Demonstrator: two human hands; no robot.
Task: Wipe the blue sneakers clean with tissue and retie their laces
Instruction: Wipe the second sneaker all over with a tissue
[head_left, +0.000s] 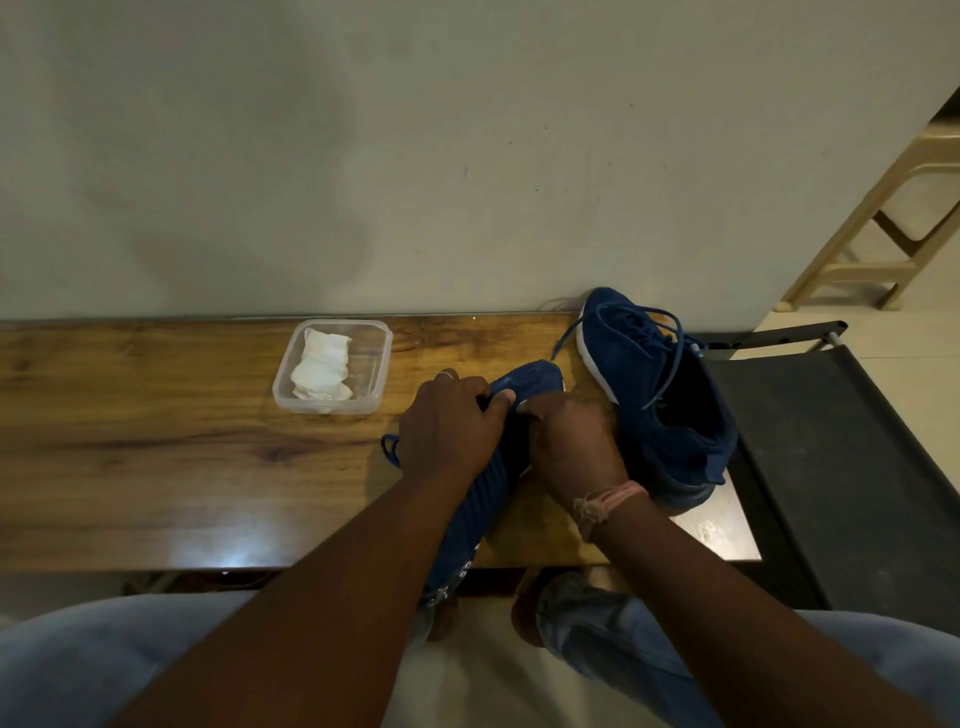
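A blue sneaker (530, 376) lies on the wooden bench (156, 415) in front of me, toe pointing away. My left hand (449, 423) curls over its upper with the thumb pressed near the toe. My right hand (571, 441) grips the same shoe from the right; its fingers are curled, and what they pinch is hidden. A lace loop (389, 449) pokes out to the left of my left hand. The second blue sneaker (660, 395) stands at the bench's right end, laces loose. White tissue (322, 366) lies in a clear plastic container (379, 358).
A pale wall (415, 156) runs right behind the bench. A black chair (831, 441) stands at the right, with a beige plastic stool (893, 223) beyond it. My knees in jeans are below the bench's front edge.
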